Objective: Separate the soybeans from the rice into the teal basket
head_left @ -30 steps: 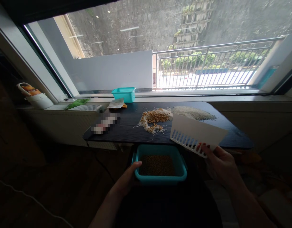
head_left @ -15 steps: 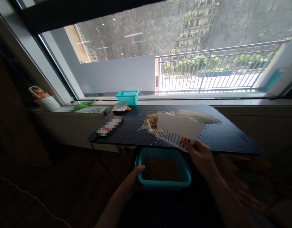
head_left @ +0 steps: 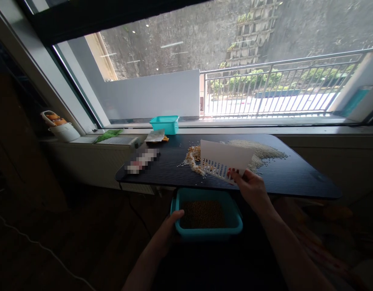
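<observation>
My left hand [head_left: 170, 226] grips the left rim of a teal plastic bin [head_left: 209, 231], its thumb over the edge. Brown beans [head_left: 204, 214] cover the bin's floor, just below the table's front edge. With fingers and thumb pinched, my right hand [head_left: 249, 186] holds a white slotted card [head_left: 225, 155] by its lower right corner. The card tilts above the table, slots along its lower side. Behind and left of it lies a mix of yellow beans [head_left: 191, 155] and white grains. A wide heap of white grains [head_left: 265, 149] spreads to the card's right, partly hidden by it.
The dark table [head_left: 295, 173] stands against the window sill. A second teal bin [head_left: 165, 124] and a pale packet [head_left: 156, 136] are at its back left, with a blurred-out item [head_left: 142, 161] nearer. A radiator [head_left: 98, 161] holds a white pot [head_left: 65, 131] and green cloth [head_left: 109, 135].
My right hand has raised the slotted card slightly and drawn it a little left, uncovering more of the white grains. The left hand still holds the bin, which has hardly shifted.
</observation>
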Motion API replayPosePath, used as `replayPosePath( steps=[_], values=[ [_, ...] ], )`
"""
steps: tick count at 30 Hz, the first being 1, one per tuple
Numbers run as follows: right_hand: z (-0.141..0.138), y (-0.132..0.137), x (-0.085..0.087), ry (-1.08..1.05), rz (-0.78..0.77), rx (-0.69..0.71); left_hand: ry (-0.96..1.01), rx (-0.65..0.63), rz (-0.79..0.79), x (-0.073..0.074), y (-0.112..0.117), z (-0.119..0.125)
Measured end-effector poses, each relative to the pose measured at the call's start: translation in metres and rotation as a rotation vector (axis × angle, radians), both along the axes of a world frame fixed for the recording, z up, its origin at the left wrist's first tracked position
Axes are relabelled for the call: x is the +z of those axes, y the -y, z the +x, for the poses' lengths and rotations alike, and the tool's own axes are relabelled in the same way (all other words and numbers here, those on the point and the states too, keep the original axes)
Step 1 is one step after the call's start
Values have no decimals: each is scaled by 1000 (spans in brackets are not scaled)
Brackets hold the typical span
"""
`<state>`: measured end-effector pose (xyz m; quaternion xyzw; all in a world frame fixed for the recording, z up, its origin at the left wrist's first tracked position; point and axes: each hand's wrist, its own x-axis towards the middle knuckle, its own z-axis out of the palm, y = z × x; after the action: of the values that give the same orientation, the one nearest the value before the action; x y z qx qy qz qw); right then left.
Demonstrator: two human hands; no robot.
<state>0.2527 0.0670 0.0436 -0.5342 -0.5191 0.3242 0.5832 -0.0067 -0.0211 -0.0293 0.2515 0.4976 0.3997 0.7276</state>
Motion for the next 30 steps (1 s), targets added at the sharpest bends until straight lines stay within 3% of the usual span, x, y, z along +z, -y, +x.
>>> replayPosePath(
  steps=[9,30],
  values=[
    [-2,3,2,0,-19,18,-70,66,-33,3,-5,-16],
    [-9,-3,3,11,16,26,-90,54,-11,3,-2,-15]
  ],
)
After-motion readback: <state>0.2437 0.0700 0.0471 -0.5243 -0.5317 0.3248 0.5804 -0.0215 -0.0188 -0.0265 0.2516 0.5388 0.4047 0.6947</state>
